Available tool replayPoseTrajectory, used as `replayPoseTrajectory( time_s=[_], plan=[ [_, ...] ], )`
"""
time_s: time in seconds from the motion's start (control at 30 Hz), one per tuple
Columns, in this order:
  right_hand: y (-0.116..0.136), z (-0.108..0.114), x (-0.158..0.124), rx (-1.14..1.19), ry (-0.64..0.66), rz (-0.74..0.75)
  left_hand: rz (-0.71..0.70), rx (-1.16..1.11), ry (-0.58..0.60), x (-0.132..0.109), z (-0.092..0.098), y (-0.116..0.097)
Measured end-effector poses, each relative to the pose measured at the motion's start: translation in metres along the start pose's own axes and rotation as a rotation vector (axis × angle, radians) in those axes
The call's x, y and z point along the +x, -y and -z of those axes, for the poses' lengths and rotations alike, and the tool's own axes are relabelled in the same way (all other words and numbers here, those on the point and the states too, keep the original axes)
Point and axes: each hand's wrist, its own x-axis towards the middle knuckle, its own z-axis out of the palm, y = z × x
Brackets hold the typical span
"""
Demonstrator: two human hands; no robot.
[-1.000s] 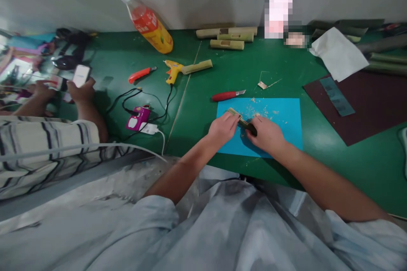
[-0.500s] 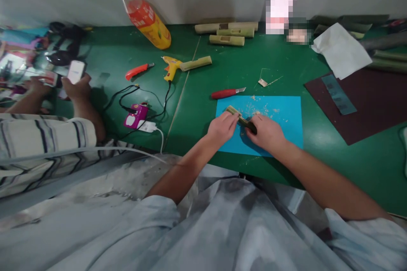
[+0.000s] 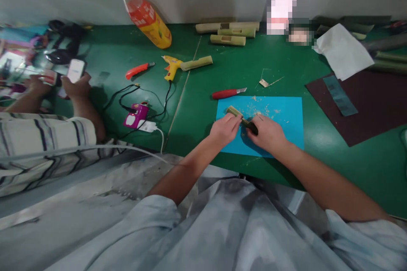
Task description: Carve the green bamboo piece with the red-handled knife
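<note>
A short piece of green bamboo (image 3: 234, 112) lies on a blue mat (image 3: 282, 123), and my left hand (image 3: 223, 129) is closed on its near end. Close beside it, my right hand (image 3: 269, 134) is closed round a dark-handled tool (image 3: 251, 126) that touches the bamboo. Pale shavings (image 3: 265, 111) are scattered on the mat just beyond both hands. A red-handled knife (image 3: 228, 92) rests on the green table (image 3: 210, 72) right behind the mat.
Further back lie a yellow glue gun (image 3: 171, 67), a red cutter (image 3: 138, 70), a tilted orange drink bottle (image 3: 148, 19) and several bamboo pieces (image 3: 227, 34). A dark mat (image 3: 365, 106) and white cloth (image 3: 341, 51) are right. At left another person's hands hold a phone (image 3: 75, 70).
My hands stay on the bamboo with hardly any shift. The view moved slightly, and the person at left shifted the phone a little.
</note>
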Motion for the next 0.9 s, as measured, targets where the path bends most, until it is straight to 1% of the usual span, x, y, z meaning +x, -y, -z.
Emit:
replayPoseTrajectory(
  time_s=[0.13,0.33,0.4,0.5,0.6,0.67,0.73,0.8,0.87,0.9],
  plan=[
    [0.0,0.0,0.0,0.004,-0.009,-0.003,0.025,0.015,-0.024,0.0,-0.003,-0.002],
    [-0.003,-0.002,0.0,0.01,-0.046,0.012,0.006,-0.148,-0.041,0.004,-0.009,-0.01],
    [-0.005,-0.002,0.001,0.007,-0.066,0.018,0.023,-0.161,-0.064,0.009,-0.007,-0.013],
    [-0.008,0.005,0.003,-0.013,-0.104,0.008,0.074,-0.227,-0.138,0.022,0.002,-0.017],
    [-0.011,0.018,0.005,-0.047,-0.129,-0.02,0.163,-0.343,-0.235,0.048,0.012,-0.017],
    [-0.012,0.027,0.007,-0.079,-0.096,-0.023,0.254,-0.454,-0.315,0.073,0.013,-0.015],
    [-0.012,0.034,0.008,-0.107,-0.039,-0.011,0.368,-0.609,-0.409,0.101,0.007,-0.011],
    [-0.012,0.036,0.009,-0.121,0.003,0.003,0.463,-0.779,-0.472,0.127,-0.004,-0.008],
    [-0.011,0.036,0.01,-0.125,0.019,0.011,0.525,-0.892,-0.49,0.145,-0.014,-0.006],
    [-0.011,0.035,0.01,-0.128,0.022,0.011,0.533,-0.918,-0.485,0.15,-0.018,-0.005]
  ],
)
